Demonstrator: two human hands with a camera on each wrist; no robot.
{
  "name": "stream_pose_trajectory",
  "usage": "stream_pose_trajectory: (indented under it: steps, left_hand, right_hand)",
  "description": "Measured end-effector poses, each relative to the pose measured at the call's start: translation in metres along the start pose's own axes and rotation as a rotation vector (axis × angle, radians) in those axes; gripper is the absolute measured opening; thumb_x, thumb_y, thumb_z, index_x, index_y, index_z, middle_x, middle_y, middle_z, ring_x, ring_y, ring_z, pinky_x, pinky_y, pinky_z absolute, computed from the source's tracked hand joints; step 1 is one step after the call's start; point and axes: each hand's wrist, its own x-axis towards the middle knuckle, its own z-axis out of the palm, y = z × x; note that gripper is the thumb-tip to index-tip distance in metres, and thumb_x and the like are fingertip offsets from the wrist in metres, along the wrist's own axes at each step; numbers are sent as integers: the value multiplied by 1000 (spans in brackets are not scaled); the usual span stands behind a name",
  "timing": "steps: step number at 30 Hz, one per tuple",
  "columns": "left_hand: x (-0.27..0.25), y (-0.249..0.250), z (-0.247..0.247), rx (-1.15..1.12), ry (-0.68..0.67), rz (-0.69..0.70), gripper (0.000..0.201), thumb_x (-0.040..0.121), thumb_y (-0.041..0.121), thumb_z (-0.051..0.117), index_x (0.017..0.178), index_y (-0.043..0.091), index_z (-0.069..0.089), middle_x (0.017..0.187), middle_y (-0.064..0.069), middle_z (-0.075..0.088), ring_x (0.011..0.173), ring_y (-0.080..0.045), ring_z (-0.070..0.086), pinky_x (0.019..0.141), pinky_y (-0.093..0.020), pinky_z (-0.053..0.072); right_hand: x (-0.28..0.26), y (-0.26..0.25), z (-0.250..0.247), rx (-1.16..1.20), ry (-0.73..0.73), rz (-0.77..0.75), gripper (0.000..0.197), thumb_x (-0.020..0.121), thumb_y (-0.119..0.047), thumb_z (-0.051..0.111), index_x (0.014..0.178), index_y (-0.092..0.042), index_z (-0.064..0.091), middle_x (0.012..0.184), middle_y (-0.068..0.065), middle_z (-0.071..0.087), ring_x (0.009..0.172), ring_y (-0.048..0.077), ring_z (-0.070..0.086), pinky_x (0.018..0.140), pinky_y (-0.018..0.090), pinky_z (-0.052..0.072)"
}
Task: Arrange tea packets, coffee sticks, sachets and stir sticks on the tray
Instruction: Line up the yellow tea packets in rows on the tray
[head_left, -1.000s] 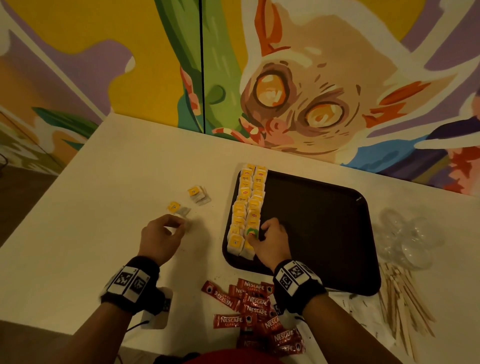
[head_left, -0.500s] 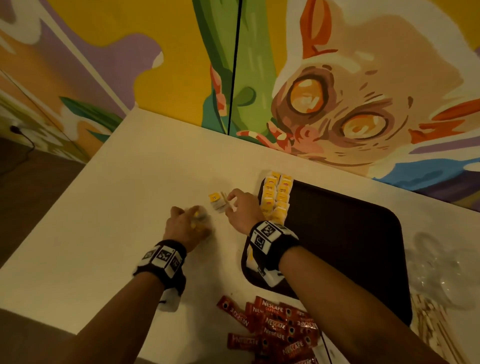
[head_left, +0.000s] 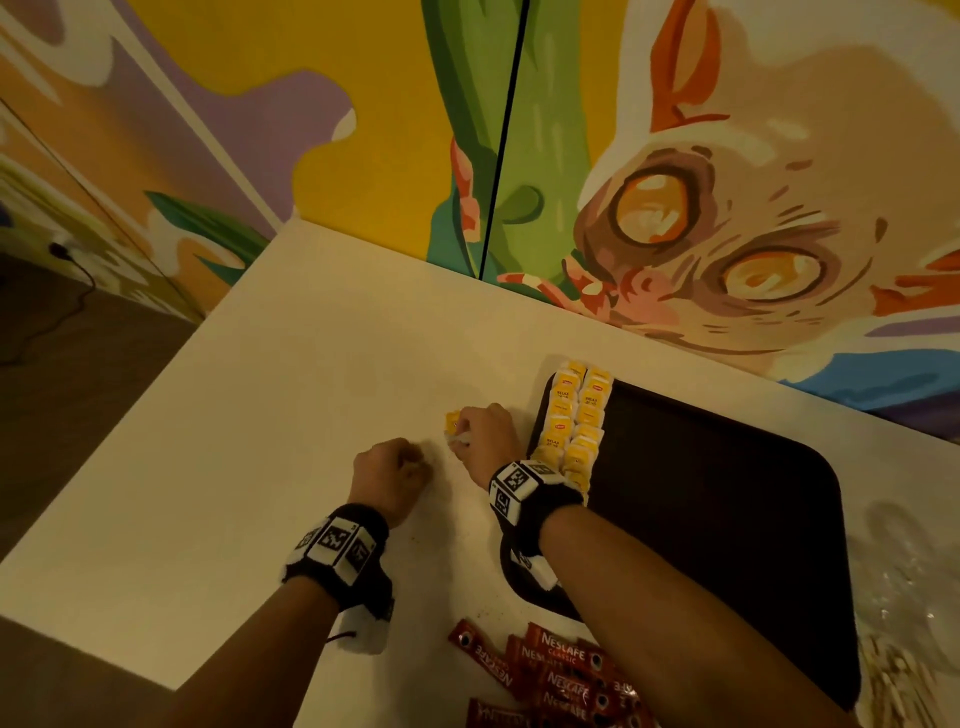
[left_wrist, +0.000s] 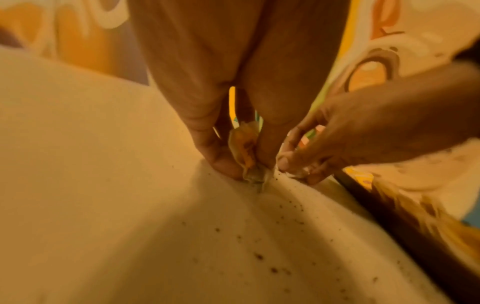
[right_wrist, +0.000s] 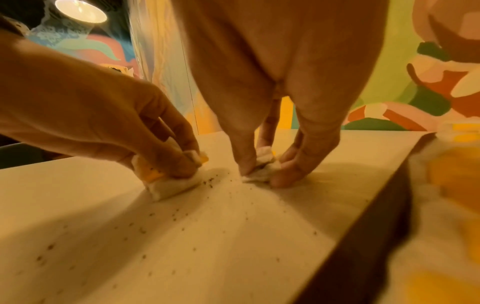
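Note:
Two loose yellow-and-white tea packets lie on the white table, left of the black tray (head_left: 727, 493). My left hand (head_left: 415, 462) pinches one tea packet (left_wrist: 245, 148) against the tabletop. My right hand (head_left: 462, 431), just beside it, pinches the other tea packet (right_wrist: 262, 166), whose yellow end (head_left: 452, 421) sticks out. Two rows of yellow tea packets (head_left: 576, 415) line the tray's left edge. Red coffee sticks (head_left: 561, 670) lie heaped at the table's near edge. Wooden stir sticks (head_left: 893, 675) show blurred at the lower right.
Dark tea crumbs (right_wrist: 207, 182) are scattered over the table around both hands. Clear plastic cups (head_left: 909, 545) stand blurred to the right of the tray. The painted wall runs along the table's far edge. The table's left edge drops to the floor.
My right hand left the tray and crossed left to the farther loose packet. My left hand closed on the nearer one. The head view swung left.

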Motion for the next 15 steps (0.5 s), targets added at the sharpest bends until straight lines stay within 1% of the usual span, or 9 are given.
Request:
stream_pose_trajectory:
  steps: [2, 3, 5, 7, 8, 10, 12, 14, 15]
  left_hand:
    - [-2, -3, -2, -150, 30, -68, 14, 88, 21, 66, 100, 13, 67, 93, -1, 67, 87, -24, 63, 76, -30, 51]
    - [-3, -5, -2, -238, 39, -107, 14, 88, 21, 67, 100, 14, 67, 89, -4, 69, 83, -25, 65, 72, -31, 53]
    - [-4, -8, -3, -455, 38, -188, 22, 88, 15, 68, 109, 13, 63, 90, -9, 70, 78, -25, 66, 72, -37, 58]
    - [-6, -7, -3, -691, 25, -259, 29, 90, 3, 63, 117, 8, 56, 92, -14, 67, 77, -28, 65, 75, -43, 59]
    - [-8, -6, -3, -778, 19, -281, 30, 91, -2, 59, 118, 8, 53, 92, -14, 65, 77, -28, 63, 73, -42, 60]
    - [-12, -2, -3, -862, 6, -306, 30, 92, -6, 53, 118, 8, 50, 92, -14, 61, 76, -26, 62, 65, -35, 60]
    - [-15, 2, 0, -886, -25, -333, 28, 93, -7, 50, 119, 4, 53, 90, -16, 60, 73, -25, 61, 64, -34, 59]
    - [-19, 7, 3, -932, -106, -359, 28, 93, -7, 47, 119, -2, 55, 85, -18, 59, 68, -25, 60, 69, -37, 58]
    - [-23, 11, 5, -983, -160, -368, 25, 94, -5, 45, 116, -4, 57, 82, -16, 58, 65, -24, 59, 69, -38, 57]
  right_hand:
    - [-5, 4, 2, 78, 17, -1, 10, 86, -5, 63, 96, -5, 66, 104, 15, 57, 88, 26, 48, 67, 23, 27]
    - [-8, 6, 3, 111, 36, -18, 8, 84, -5, 65, 91, -5, 68, 98, 15, 62, 89, 28, 52, 66, 24, 29]
    - [-15, 10, 7, 194, 75, -38, 5, 78, -5, 70, 83, -5, 71, 83, 15, 68, 87, 31, 61, 68, 27, 41]
    - [-25, 14, 11, 306, 119, -28, 5, 76, -5, 74, 80, -7, 72, 76, 12, 69, 78, 27, 64, 69, 30, 50]
    - [-31, 14, 11, 360, 140, -27, 7, 76, -5, 76, 80, -9, 73, 74, 9, 68, 72, 23, 63, 67, 29, 50]
    - [-45, 14, 9, 455, 176, -51, 13, 77, -6, 78, 78, -17, 70, 69, 1, 64, 64, 16, 59, 63, 30, 50]
    - [-59, 13, 6, 514, 220, -97, 18, 77, -7, 78, 77, -22, 69, 72, -1, 64, 63, 15, 61, 63, 30, 54]
    - [-74, 11, 2, 533, 250, -140, 15, 76, -7, 80, 80, -20, 71, 80, -1, 64, 68, 12, 64, 64, 23, 56]
    - [-81, 10, 0, 528, 260, -162, 13, 76, -9, 81, 82, -18, 73, 84, -1, 65, 71, 12, 64, 65, 22, 56]
